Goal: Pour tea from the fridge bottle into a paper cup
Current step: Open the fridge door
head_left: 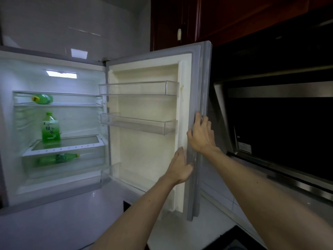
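Observation:
The fridge stands open with its door (149, 141) swung out to the right. A green tea bottle (50, 129) stands upright on the middle glass shelf. Another green bottle (43, 98) lies on its side on the top shelf. A third bottle (60, 158) lies in the drawer below. My left hand (179, 167) rests flat against the inner edge of the door. My right hand (201, 135) wraps its fingers around the door's outer edge, higher up. No paper cup is in view.
Three clear door bins (138, 88) on the inside of the door hold nothing. A dark range hood (279, 123) juts out at the right, close behind the door. Red-brown cabinets (180, 20) hang above. A white counter (212, 222) lies below the door.

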The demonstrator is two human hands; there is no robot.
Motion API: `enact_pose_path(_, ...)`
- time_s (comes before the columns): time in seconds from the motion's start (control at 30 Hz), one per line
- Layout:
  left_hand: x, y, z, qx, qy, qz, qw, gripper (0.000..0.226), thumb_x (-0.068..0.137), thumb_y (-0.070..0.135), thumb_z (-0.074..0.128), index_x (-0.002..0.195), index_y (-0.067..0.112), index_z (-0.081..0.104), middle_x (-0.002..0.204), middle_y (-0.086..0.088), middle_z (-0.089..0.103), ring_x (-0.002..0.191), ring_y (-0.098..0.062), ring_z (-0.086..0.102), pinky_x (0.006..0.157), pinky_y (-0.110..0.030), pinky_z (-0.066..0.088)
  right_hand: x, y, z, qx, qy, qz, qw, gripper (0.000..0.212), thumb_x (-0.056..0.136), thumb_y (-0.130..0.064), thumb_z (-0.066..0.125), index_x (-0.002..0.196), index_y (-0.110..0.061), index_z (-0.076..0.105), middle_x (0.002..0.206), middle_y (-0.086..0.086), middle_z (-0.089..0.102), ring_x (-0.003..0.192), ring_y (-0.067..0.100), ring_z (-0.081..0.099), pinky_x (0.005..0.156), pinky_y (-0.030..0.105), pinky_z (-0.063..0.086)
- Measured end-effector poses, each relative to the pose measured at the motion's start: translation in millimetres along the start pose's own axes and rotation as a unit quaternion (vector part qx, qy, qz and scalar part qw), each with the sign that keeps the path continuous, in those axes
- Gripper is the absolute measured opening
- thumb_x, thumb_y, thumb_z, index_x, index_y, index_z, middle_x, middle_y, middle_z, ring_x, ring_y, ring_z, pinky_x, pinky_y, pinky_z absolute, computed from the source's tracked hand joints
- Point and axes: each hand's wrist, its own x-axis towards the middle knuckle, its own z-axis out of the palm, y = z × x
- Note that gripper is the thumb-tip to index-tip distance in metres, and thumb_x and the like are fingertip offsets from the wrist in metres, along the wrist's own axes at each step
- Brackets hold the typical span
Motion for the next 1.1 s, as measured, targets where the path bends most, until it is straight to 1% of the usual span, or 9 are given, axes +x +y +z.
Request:
enact_pose_path(0.07,-7.5,-3.9,-6.5,-0.006,0.017,-0.017,1.000,0.075,0.086,0.026,0.046,0.151,0.002,0.018,0.157,-0.013,0.026,0.144,-0.030,0.026,0.119,-0.038,0.022,-6.2,-8.7,-1.5,-0.011,0.009,-0.019,1.000,0.065,0.095,-0.024,0.047,0.150,-0.010,0.015,0.141,0.019,0.031,0.119,0.034,0.040,0.090,0.047,0.043)
enact_pose_path(0.13,-9.6,-10.4,-10.8,-0.011,0.049,-0.034,0.998,0.078,0.074,0.034,0.043,0.145,0.003,0.031,0.147,-0.017,0.041,0.136,-0.036,0.038,0.113,-0.045,0.033,-12.5,-16.6,-3.2,-0.014,0.011,-0.028,0.999,0.060,0.095,-0.024,0.046,0.147,-0.009,0.021,0.134,0.018,0.036,0.113,0.032,0.042,0.086,0.045,0.043)
enact_pose_path(0.17,-12.6,-11.7,-14.6,0.000,0.056,-0.045,0.997,0.077,0.077,0.033,0.044,0.145,0.001,0.029,0.147,-0.019,0.039,0.137,-0.037,0.036,0.113,-0.045,0.032,-15.9,-20.4,-3.3,-0.019,0.009,-0.038,0.999,0.057,0.095,-0.023,0.046,0.145,-0.008,0.024,0.130,0.017,0.039,0.110,0.030,0.044,0.085,0.043,0.044)
enact_pose_path(0.3,-29.1,-19.8,-35.2,0.055,0.059,-0.092,0.993,0.075,0.094,0.026,0.045,0.153,0.001,0.006,0.159,-0.021,0.011,0.145,-0.036,0.018,0.119,-0.041,0.020,-34.8,-33.7,-0.5,-0.034,-0.026,-0.069,0.997,0.047,0.095,-0.023,0.043,0.138,-0.006,0.034,0.124,0.016,0.044,0.108,0.030,0.046,0.084,0.046,0.047)
enact_pose_path(0.47,-53.9,-36.5,-72.5,0.096,0.083,-0.180,0.975,0.069,0.097,0.032,0.041,0.152,0.002,0.011,0.156,-0.024,0.012,0.141,-0.040,0.025,0.114,-0.042,0.026,-66.5,-54.7,12.9,-0.016,-0.101,-0.079,0.992,0.033,0.098,-0.022,0.038,0.125,-0.006,0.044,0.124,0.015,0.046,0.111,0.030,0.043,0.088,0.047,0.046)
enact_pose_path(0.57,-78.4,-52.9,-100.5,0.141,0.116,-0.213,0.960,0.061,0.097,0.034,0.039,0.146,0.001,0.025,0.151,-0.024,0.023,0.136,-0.040,0.032,0.111,-0.044,0.032,-84.4,-77.4,21.9,0.001,-0.146,-0.102,0.984,0.034,0.100,-0.024,0.035,0.128,-0.007,0.043,0.127,0.015,0.044,0.115,0.031,0.041,0.089,0.048,0.045)
enact_pose_path(0.7,-118.1,-73.4,-138.5,0.209,0.142,-0.235,0.939,0.047,0.093,0.035,0.041,0.126,0.003,0.050,0.136,-0.021,0.046,0.123,-0.038,0.046,0.101,-0.045,0.041,-98.1,-118.1,29.7,0.026,-0.192,-0.151,0.969,0.038,0.101,-0.026,0.031,0.132,-0.007,0.041,0.131,0.015,0.043,0.117,0.032,0.041,0.089,0.047,0.045)
enact_pose_path(0.93,-183.2,-102.2,-202.4,0.288,0.185,-0.283,0.896,0.032,0.093,0.031,0.042,0.108,0.006,0.055,0.124,-0.017,0.057,0.112,-0.035,0.054,0.096,-0.043,0.046,-115.3,-196.2,42.1,0.069,-0.269,-0.216,0.936,0.042,0.103,-0.030,0.026,0.138,-0.008,0.036,0.137,0.015,0.040,0.122,0.032,0.038,0.090,0.047,0.042)
enact_pose_path(1.1,-219.4,-127.9,-238.9,0.307,0.194,-0.313,0.877,0.038,0.094,0.031,0.041,0.114,0.003,0.056,0.124,-0.020,0.057,0.110,-0.036,0.056,0.091,-0.040,0.047,-125.9,-248.4,54.2,0.064,-0.273,-0.246,0.928,0.045,0.102,-0.032,0.027,0.141,-0.011,0.031,0.142,0.014,0.039,0.127,0.032,0.036,0.094,0.049,0.041)
